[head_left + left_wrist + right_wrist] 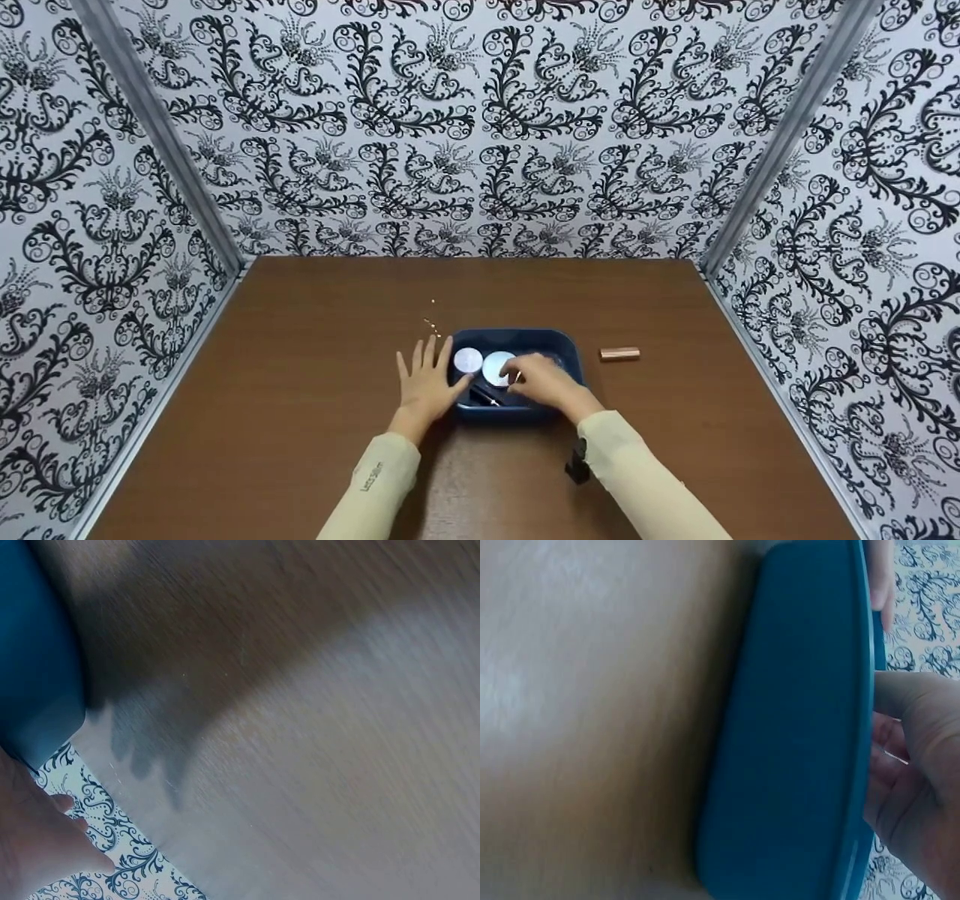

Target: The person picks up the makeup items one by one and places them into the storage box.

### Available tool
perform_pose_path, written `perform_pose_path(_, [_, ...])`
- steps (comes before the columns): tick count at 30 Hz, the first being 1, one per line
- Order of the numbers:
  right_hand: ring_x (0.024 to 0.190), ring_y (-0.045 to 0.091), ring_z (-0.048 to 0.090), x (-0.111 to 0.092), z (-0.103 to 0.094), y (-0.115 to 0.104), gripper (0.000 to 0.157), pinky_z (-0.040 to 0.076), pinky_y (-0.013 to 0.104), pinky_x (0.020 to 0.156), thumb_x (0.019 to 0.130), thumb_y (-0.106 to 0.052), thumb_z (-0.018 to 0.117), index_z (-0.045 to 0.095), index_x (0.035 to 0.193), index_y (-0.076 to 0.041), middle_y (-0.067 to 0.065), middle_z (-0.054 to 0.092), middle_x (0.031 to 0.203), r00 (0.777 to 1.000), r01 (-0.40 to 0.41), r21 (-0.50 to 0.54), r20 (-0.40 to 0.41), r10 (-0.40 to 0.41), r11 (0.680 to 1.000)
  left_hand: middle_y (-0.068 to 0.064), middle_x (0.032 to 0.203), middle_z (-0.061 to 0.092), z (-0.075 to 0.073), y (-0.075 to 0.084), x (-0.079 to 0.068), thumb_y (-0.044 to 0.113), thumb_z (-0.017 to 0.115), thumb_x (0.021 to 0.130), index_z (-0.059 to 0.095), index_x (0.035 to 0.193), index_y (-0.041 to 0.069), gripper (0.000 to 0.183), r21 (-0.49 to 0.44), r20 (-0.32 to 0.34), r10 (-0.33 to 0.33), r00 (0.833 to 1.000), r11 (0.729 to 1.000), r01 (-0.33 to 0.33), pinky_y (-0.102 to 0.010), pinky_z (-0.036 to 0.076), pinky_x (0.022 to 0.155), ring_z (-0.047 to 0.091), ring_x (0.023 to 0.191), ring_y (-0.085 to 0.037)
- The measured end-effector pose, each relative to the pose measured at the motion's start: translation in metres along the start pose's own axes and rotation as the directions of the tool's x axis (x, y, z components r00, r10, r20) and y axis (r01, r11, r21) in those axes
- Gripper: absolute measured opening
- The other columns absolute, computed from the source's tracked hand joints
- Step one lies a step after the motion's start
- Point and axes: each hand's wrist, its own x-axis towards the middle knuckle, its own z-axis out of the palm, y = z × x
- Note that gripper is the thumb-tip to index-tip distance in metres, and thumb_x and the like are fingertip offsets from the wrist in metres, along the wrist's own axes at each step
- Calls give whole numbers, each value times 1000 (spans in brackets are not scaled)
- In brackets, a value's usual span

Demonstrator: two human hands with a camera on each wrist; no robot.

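Observation:
A dark blue rectangular tub (517,414) stands on the brown table. Inside it lie a white round disc (468,361), a second white disc (496,369) and a slim black stick-like item (484,396) with a light tip. My left hand (426,384) has its fingers spread at the tub's left side, the thumb over the rim. My right hand (546,380) reaches in from the right, fingers bent beside the second disc. A small pale sliver shows between its thumb and fingers; whether it is a held thing or a gap cannot be told. The tub wall (795,727) hides its fingertips in the right wrist view.
A shiny copper-coloured cylinder (619,354) lies on the table right of the tub. A thin gold chain-like strand (433,326) lies behind my left hand. Black-and-white patterned walls (480,150) enclose the brown table (315,315) at the back and sides.

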Motion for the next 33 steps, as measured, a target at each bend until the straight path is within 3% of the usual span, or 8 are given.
perform_pose_path(5, [89,20,69,-4,-14,9,23,57,42,81,89,-9,71,73,111,-8,7,74,99,998,-17,-1,-57,17,1000,-17,163,29,1,0,0,61,54,92,31,157,18,81,-1,1,5,1000,1000,-5,-69,4,119,22,152,-40])
perform_pose_path(12, [94,19,67,-13,-30,26,20,56,44,87,91,-13,71,74,111,-9,4,72,102,985,-106,8,-134,106,994,-17,163,28,1,-1,0,61,55,92,31,158,19,81,-24,3,0,1000,1000,0,-69,3,119,20,153,-40])
perform_pose_path(24, [108,35,65,-32,-47,70,23,53,52,92,86,-10,76,73,109,-8,12,68,110,917,-182,-117,-379,125,976,-18,163,29,0,-1,0,63,53,92,31,158,19,82,-17,-2,4,1000,1000,-4,-69,3,119,21,152,-40])
perform_pose_path(33, [111,37,62,-52,-48,98,31,53,53,90,88,-11,72,69,118,-5,16,65,120,899,-324,-147,-356,256,934,-17,162,31,2,-2,0,63,54,91,32,157,19,82,-7,-15,7,1000,1000,-7,-69,6,119,23,152,-40])
